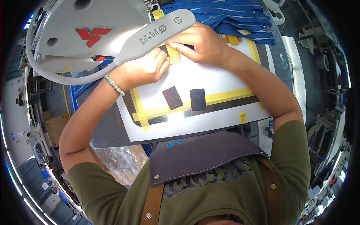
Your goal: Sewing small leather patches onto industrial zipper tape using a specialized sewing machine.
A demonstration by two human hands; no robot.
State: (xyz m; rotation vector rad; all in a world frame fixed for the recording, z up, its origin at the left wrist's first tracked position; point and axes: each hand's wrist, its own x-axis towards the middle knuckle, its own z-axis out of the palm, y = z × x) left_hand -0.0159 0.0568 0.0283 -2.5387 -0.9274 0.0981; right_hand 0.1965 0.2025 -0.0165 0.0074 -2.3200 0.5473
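Note:
My left hand [150, 66], with a beaded bracelet at its wrist, is closed, its fingers curled together beside a small yellow-and-tan piece [174, 58]. From the other side, my right hand [202, 42] reaches in with thumb and forefinger brought together at that piece's upper end. What each hand pinches is largely hidden by the fingers and the grey lamp head [155, 35]. Nearer to me, two small dark rounded rectangles lie on the white work surface [221, 80]: a brownish one [173, 98] and a navy one [198, 99].
A pale sewing machine [67, 26] stands at the upper left, its lamp's bendy neck [75, 79] curving by my left wrist. Blue zippers [232, 17] pile up at the back. Yellow tape [228, 96] edges the surface. Clear plastic [122, 161] lies below the table edge.

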